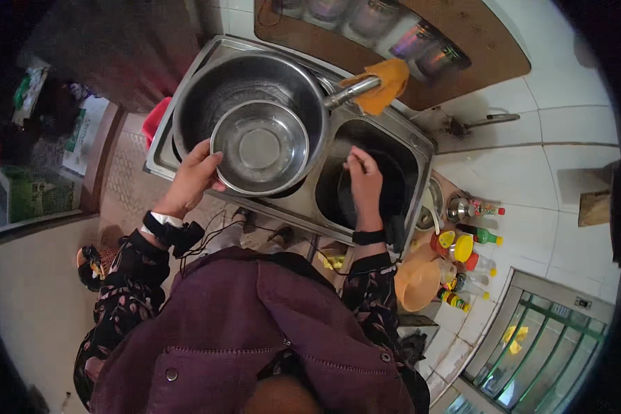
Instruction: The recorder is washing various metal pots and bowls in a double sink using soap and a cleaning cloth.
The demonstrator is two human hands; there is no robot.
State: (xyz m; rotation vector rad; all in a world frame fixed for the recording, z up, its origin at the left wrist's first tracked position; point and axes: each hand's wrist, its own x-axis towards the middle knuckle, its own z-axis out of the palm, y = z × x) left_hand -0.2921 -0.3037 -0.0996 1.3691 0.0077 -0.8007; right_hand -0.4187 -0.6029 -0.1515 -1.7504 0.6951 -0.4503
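Note:
My left hand (192, 178) grips the near left rim of a small round stainless steel bowl (291, 148), thumb over the edge. The bowl is tilted and held above a large steel basin (203, 86), which sits over the left side of the double sink (221, 47). Over the dark right-hand sink bowl (406, 155) is my right hand (366, 178), its fingers curled in together. Whatever might be between those fingers cannot be made out. Near it, the metal tap (352, 92) points toward the big basin, with an orange cloth (386, 86) draped at its end.
Right of the sink stand several bottles and jars (481, 236), one with a yellow lid (464, 248), beside an orange plastic bowl (421, 286). A red cloth (157, 121) hangs at the sink's left. A barred window (538, 345) is at the lower right.

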